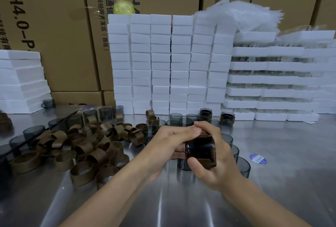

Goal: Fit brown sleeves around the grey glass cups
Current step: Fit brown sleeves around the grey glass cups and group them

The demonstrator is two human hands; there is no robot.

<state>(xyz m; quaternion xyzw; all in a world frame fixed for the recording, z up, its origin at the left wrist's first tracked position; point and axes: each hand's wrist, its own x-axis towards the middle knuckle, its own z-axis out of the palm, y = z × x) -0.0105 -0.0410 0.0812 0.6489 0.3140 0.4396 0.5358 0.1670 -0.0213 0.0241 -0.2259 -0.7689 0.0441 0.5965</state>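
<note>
1. Two hands at centre frame, both on one item: left hand (169,140) and right hand (216,165) hold a grey glass cup (200,151) tipped on its side above the surface (181,201).
2. One brown sleeve (202,161), round that cup. A brown edge shows beside the right thumb and another under the fingers (206,127) at the top. I cannot tell how fully it is seated.
3. Fingers, left: laid across the top of the cup, the lower ones curled beneath it, gripping. Fingers, right: curled over the far side, thumb pressed on the near edge of the sleeve, gripping.
4. Loose sleeves (87,143), a large heap, left of centre. Thin bands; I judge them light and pliable, yet stiff enough to stand as rings. Best taken by pinching the band wall, not crushed flat.
5. Bare cups (242,167), several, right of the hands and behind them. As glass, I judge them hard, smooth, slippery and breakable. I would hold one round the wall, thumb opposing the fingers, with pressure kept off the rim.
6. Finished cups (227,117), a few, standing at upper centre in front of the foam.
7. White foam blocks (163,63), stacked in columns, upper centre, with cardboard cartons (60,27) behind.
8. One blue sticker (258,159) on the surface, right of centre.
</note>
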